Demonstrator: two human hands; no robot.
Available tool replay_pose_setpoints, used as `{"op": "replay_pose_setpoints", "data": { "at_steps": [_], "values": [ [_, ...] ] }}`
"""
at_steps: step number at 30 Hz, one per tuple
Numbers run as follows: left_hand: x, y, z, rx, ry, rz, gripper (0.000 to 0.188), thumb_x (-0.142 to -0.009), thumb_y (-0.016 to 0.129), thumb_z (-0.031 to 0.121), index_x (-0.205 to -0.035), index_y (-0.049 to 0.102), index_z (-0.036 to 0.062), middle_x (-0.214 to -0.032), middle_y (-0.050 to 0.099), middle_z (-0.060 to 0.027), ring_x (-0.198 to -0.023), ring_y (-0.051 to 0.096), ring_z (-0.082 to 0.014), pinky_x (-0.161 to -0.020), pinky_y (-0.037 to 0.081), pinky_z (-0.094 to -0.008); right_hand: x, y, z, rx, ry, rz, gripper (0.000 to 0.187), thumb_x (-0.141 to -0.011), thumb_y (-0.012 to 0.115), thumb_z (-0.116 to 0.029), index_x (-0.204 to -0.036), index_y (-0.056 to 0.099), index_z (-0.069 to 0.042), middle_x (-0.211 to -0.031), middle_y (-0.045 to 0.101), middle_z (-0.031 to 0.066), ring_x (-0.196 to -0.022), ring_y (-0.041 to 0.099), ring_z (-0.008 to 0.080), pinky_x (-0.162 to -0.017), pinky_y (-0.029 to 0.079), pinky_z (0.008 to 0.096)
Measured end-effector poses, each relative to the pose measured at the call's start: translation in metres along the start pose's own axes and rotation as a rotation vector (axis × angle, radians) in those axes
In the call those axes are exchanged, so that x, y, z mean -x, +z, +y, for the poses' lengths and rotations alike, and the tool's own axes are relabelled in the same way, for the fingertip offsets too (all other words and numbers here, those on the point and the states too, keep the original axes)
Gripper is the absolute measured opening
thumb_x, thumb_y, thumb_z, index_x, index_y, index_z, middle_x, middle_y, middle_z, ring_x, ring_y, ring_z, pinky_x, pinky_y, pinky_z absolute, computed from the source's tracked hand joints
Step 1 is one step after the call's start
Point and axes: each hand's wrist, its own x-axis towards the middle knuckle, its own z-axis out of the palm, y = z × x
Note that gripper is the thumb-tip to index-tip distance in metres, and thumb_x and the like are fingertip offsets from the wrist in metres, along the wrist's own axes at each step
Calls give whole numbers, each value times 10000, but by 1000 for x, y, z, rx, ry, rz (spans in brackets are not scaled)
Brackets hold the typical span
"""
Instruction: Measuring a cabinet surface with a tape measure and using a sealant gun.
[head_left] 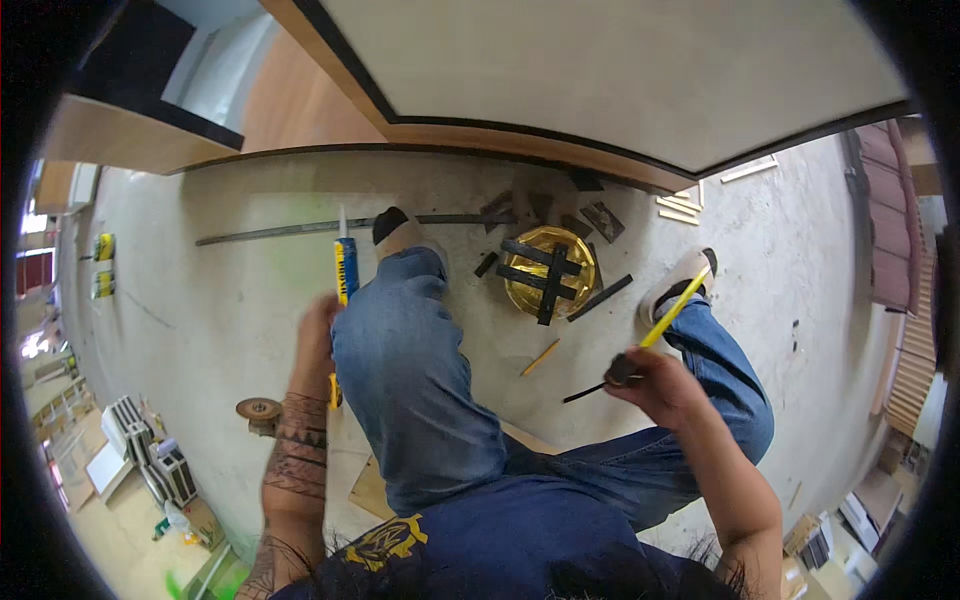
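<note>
My right hand (665, 388) is closed round a tape measure (622, 370), whose yellow blade (672, 312) runs out toward my right shoe. A thin dark stick (583, 393) juts out beside the case; its kind is unclear. My left hand (318, 328) is beside my left knee, fingers mostly hidden. Just past it shows a blue and yellow sealant cartridge (346, 265) with a pale nozzle; a yellow part (335, 390) shows near my wrist. Between my feet, black strips (552, 280) lie crossed on a round gold-coloured object (520, 298). A pencil (540, 358) lies nearer me.
A long dark strip (270, 232) lies on the floor, partly behind my left shoe. Dark offcuts (602, 220) surround the gold object. A large wood-edged panel (540, 145) stands ahead. A round-disc tool (260, 412) sits by my left forearm. Pale sticks (680, 208) lie far right.
</note>
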Motion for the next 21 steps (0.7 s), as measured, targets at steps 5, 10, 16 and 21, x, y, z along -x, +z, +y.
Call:
{"op": "replay_pose_setpoints", "data": {
  "at_steps": [5, 10, 16, 21],
  "values": [
    [109, 70, 229, -821, 516, -550, 459, -1088, 614, 367, -1367, 682, 8, -1293, 713, -104, -1265, 647, -214, -1096, 494, -373, 81, 10, -59, 401, -476, 5, 483, -943, 657, -105, -1419, 581, -79, -1115, 639, 55, -983, 621, 199, -902, 535, 355],
    [121, 212, 149, -1483, 205, -1344, 418, -1085, 620, 372, -1295, 727, 27, -1228, 766, -149, -1154, 707, -283, -1021, 536, -402, 94, 2, -66, 889, -841, 100, 574, -914, 621, -89, -1480, 548, -18, -1174, 638, 148, -1093, 635, 292, -1006, 508, 387],
    [71, 305, -143, -1785, 438, -1174, 369, -967, 662, 353, -1011, 779, 7, -980, 792, -191, -892, 774, -342, -812, 620, -468, 100, -12, -47, 1036, -1028, 108, 609, -880, 637, -99, -1465, 538, 36, -1247, 614, 255, -1210, 604, 426, -1106, 470, 449],
    [43, 324, -263, -1552, 433, -678, 244, -1010, 593, 175, -1052, 768, 11, -1073, 772, -227, -933, 793, -359, -781, 645, -463, 98, -2, -60, 1209, -997, 110, 640, -870, 670, -130, -1485, 541, -8, -1200, 593, 258, -1180, 575, 466, -1063, 482, 485]
  ]
}}
